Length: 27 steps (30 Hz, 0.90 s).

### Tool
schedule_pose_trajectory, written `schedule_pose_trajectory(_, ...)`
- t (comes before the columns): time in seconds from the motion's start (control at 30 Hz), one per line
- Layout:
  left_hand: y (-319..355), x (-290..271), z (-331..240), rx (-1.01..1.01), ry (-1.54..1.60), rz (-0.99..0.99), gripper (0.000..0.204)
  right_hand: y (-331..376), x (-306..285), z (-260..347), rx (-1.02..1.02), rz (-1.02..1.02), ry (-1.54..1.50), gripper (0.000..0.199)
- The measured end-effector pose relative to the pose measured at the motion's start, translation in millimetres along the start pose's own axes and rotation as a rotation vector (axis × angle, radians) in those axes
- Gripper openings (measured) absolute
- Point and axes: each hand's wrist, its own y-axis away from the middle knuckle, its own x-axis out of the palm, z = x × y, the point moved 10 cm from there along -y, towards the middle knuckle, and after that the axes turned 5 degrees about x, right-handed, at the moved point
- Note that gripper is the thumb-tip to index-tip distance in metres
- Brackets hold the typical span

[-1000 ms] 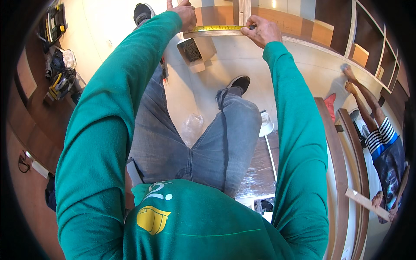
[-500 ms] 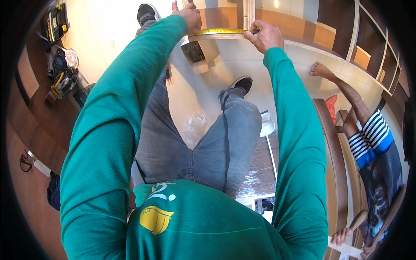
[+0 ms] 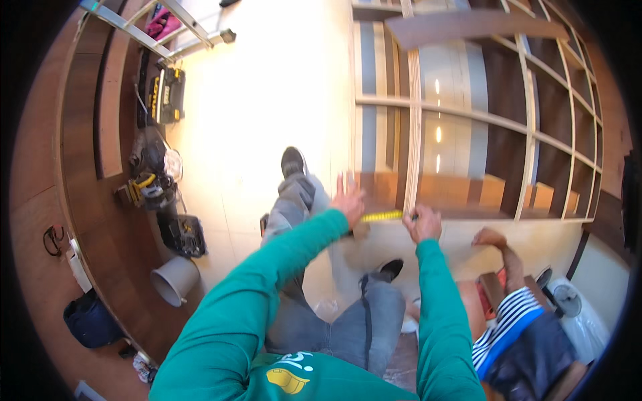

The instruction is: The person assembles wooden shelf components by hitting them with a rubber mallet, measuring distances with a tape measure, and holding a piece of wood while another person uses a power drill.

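A yellow tape measure (image 3: 382,216) is stretched along the near edge of a wooden lattice frame (image 3: 412,134). At its left end is my left hand (image 3: 348,202), closed on the tape with one or two fingers pointing up; the palm side is hidden. My right hand (image 3: 422,224) pinches the other end, beside the upright double batten of the frame. A small dark piece shows at those fingertips.
A co-worker's hand (image 3: 489,237) is close to the frame's edge at right. Along the left lie a black-and-yellow case (image 3: 167,95), a power tool (image 3: 150,190) and a grey bucket (image 3: 175,281). A stepladder (image 3: 184,30) stands far left. A brown strip (image 3: 475,28) crosses the frame.
The view has shifted, showing more of the frame and floor; my hands now appear lower in it. Both hands stay at the stretched tape. The co-worker appears closer to my right arm.
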Motion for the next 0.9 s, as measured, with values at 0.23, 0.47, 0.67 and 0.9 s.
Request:
schedule_pose_trajectory(0.23,118,-115,48,0.006,0.308,-0.230,0.022,9,-119,124,0.024,0.068,0.158,0.026)
schedule_pose_trajectory(0.47,280,-290,209,-0.240,0.615,-0.478,0.018,-84,-242,374,-0.292,-0.006,0.073,0.028)
schedule_pose_trajectory(0.67,304,-439,318,-0.284,0.573,-0.781,0.012,-155,-378,486,-0.382,-0.199,-0.066,0.026)
schedule_pose_trajectory(0.9,187,-557,388,-0.030,0.429,-0.739,0.010,-254,-447,445,-0.203,-0.256,-0.122,0.026)
